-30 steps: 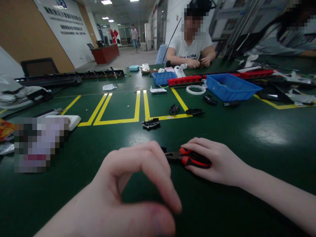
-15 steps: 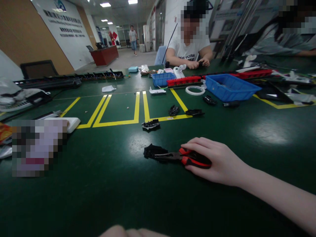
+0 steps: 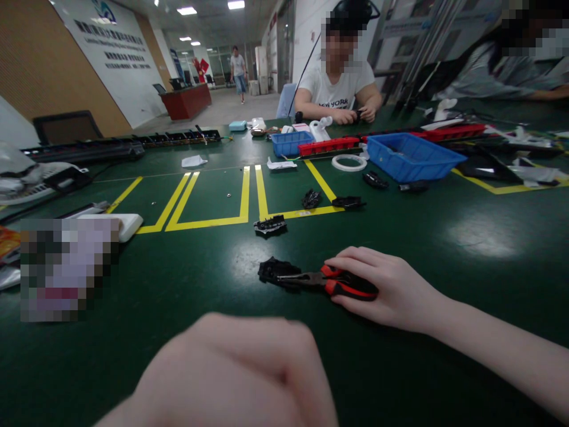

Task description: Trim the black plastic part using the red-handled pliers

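Nearest: your left hand (image 3: 231, 373), blurred, fingers curled shut, holding nothing visible. Next: your right hand (image 3: 386, 287) closed over the red handles of the pliers (image 3: 326, 280) lying on the green table (image 3: 444, 249); their tip touches a black part (image 3: 272, 270). Beyond: blue bin (image 3: 411, 155).

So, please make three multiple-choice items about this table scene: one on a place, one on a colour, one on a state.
1. Where does the right hand rest?
A. on the pliers' handles
B. in the large blue bin
C. on the white ring

2. What colour are the pliers' handles?
A. yellow
B. red and black
C. white

3. How are the pliers?
A. lifted in the air
B. standing upright
C. lying flat on the table

Answers: 1 A, fingers cover the handles; 2 B, red grips with black; 3 C, the tip meets a black part.
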Available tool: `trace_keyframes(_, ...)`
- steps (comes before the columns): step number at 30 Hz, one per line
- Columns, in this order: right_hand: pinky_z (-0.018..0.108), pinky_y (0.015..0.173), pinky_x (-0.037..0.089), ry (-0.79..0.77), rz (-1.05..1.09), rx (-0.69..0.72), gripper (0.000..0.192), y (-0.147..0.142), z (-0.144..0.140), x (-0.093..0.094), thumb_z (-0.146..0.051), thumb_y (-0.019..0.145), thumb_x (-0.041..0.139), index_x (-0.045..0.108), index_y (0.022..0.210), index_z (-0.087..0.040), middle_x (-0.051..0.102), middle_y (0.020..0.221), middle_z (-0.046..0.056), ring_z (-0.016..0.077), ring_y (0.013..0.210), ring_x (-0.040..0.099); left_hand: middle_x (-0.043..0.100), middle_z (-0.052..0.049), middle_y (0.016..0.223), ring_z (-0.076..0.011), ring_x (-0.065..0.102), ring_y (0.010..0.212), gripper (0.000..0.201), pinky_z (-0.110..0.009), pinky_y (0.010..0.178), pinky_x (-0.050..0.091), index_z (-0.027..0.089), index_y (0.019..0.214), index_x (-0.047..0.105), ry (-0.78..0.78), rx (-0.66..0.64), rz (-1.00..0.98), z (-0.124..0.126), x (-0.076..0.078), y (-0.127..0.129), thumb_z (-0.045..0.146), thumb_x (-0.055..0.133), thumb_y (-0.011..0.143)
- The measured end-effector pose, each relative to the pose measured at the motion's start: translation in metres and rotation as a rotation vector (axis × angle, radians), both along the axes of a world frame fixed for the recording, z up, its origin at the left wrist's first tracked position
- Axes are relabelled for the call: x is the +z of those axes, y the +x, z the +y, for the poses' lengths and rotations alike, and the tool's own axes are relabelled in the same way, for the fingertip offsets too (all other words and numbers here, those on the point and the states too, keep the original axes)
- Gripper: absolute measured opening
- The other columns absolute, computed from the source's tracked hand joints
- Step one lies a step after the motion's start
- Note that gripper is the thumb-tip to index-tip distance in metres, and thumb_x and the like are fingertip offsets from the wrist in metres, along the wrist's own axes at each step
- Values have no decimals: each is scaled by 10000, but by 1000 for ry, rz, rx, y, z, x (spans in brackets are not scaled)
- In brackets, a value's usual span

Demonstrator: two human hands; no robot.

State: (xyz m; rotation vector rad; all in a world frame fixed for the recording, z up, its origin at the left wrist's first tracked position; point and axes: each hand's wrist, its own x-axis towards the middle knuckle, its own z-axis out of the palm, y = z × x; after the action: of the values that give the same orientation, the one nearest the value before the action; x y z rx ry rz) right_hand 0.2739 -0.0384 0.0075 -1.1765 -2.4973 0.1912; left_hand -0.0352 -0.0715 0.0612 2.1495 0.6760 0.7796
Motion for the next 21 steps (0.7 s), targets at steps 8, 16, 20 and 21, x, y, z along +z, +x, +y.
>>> trace_keyframes(8, 329, 744, 543, -16, -9, -1, 356, -1, 0, 2, -362, 815, 596, 590, 1140, -216, 647, 1069, 82, 201, 907, 641, 593, -46, 1120, -197, 555, 1032, 199, -377, 885, 488, 239, 1058, 632, 265, 121, 323, 59, -47, 26, 188, 538, 890)
trace_keyframes(16, 337, 749, 547, -24, -8, -5, 348, -3, 1, 3, -359, 811, 600, 595, 1127, -214, 649, 1070, 85, 205, 909, 644, 633, -39, 1015, -204, 547, 982, 131, -386, 837, 472, 230, 975, 660, 272, 165, 320, 64, -60, 29, 220, 556, 895)
trace_keyframes(20, 333, 738, 552, -17, -7, -6, 350, 0, 1, 3, -359, 808, 602, 596, 1127, -214, 650, 1068, 82, 201, 899, 647, 630, -33, 998, -204, 534, 973, 110, -371, 813, 469, 225, 944, 658, 267, 195, 323, 64, -61, 32, 228, 560, 892)
trace_keyframes(21, 334, 739, 553, -11, -7, -4, 352, 1, 2, 2, -359, 809, 601, 594, 1129, -214, 649, 1068, 81, 200, 900, 647, 630, -34, 996, -203, 533, 968, 111, -368, 807, 471, 223, 941, 658, 262, 201, 324, 64, -61, 32, 231, 558, 893)
